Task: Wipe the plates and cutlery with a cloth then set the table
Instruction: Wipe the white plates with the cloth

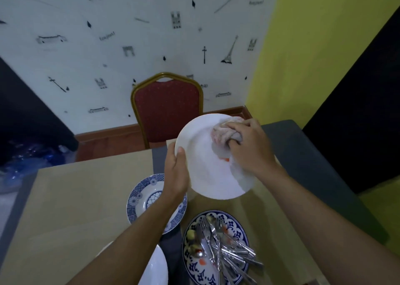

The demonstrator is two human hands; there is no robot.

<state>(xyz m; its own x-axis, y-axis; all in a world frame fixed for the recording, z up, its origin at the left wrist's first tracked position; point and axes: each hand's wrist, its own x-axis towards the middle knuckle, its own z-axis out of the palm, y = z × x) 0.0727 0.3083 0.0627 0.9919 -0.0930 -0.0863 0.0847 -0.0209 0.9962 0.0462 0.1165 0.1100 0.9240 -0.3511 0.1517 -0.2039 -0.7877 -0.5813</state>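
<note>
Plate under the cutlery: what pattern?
Dark-blue ornamental motifs on white, on the plate holding the cutlery. Head view shows it.

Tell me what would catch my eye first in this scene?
The white plate held up over the table: the left hand grips its edge while the right hand presses a bunched cloth against it. Nearest the camera, a blue patterned plate carries a heap of cutlery and food scraps. A red chair stands behind the table.
</note>
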